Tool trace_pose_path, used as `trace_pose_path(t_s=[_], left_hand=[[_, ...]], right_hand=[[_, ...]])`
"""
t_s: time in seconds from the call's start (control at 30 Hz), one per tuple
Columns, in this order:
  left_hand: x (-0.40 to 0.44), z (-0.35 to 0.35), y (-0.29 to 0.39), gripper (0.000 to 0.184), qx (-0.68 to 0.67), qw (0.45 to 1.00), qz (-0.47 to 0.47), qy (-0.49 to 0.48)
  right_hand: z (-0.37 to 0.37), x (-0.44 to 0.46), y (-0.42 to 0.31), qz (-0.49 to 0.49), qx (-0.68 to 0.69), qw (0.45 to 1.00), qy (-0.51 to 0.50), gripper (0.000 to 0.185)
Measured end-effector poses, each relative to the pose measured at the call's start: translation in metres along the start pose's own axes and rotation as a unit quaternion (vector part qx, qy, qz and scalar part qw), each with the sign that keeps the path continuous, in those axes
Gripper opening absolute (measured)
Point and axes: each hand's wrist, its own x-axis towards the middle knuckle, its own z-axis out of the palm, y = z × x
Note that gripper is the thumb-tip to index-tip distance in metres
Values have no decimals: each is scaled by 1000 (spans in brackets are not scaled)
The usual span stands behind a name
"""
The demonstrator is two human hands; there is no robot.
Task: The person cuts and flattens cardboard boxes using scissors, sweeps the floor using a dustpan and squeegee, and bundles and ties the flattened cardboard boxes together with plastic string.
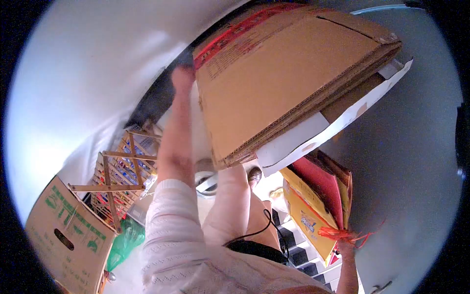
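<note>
A large stack of flattened cardboard boxes (pixel 293 73) fills the upper middle, brown with red tape and tilted, a white board (pixel 298 142) along its underside. My left hand (pixel 183 78), slightly blurred, is closed at the stack's left edge; its fingertips are partly hidden. At the lower right, my right hand (pixel 346 243) is closed on a bundle of flattened cartons, yellow (pixel 308 215) and red (pixel 320 183). Orange string (pixel 338 234) with loose ends lies around the bundle by that hand.
On the left stand a brown carton with green print (pixel 68 240) and a wooden folding rack (pixel 110 181). A green plastic bag (pixel 126 240) lies between them and my sleeve. Black-and-white tiles (pixel 298 252) show below; a grey wall (pixel 411 171) rises at right.
</note>
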Motion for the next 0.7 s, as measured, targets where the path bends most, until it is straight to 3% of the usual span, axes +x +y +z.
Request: trace_pose_path(t_s=[0.03, 0.1, 0.2, 0.23, 0.33, 0.4, 0.47, 0.53, 0.6, 0.67, 0.7], left_hand=[[-2, -28, 26, 43, -2, 998, 30, 50], [25, -28, 60, 43, -302, 948, 39, -90], [66, 4, 71, 44, -53, 984, 99, -136], [67, 6, 79, 41, 23, 985, 101, -137], [73, 10, 87, 35, 38, 978, 28, -205], [58, 6, 92, 29, -130, 963, -51, -230], [42, 5, 88, 27, -240, 932, -91, -257], [37, 8, 79, 29, -290, 908, -83, -289], [5, -7, 93, 37, -325, 899, -23, -293], [-37, -32, 112, 46, -333, 902, 29, -274], [-58, -45, 125, 52, -324, 910, 51, -255]], right_hand=[[2, -1, -1, 2, -15, 1000, 10, 27], [2, -2, -7, 11, -4, 1000, 25, 30], [-9, 14, -41, 31, 144, 988, 35, 35], [8, 8, -9, 48, 147, 987, 52, 43], [22, 1, 9, -39, 47, 993, 102, 44], [-3, 11, -54, -6, 88, 995, 52, 36], [-14, 15, -85, 15, 246, 965, 89, 33], [-2, 19, -53, -26, 182, 981, 57, 39], [7, 18, -40, 37, 342, 939, 8, 46], [33, 18, 1, 96, 403, 910, -18, 44], [41, 17, 19, 67, 254, 964, -33, 42]])
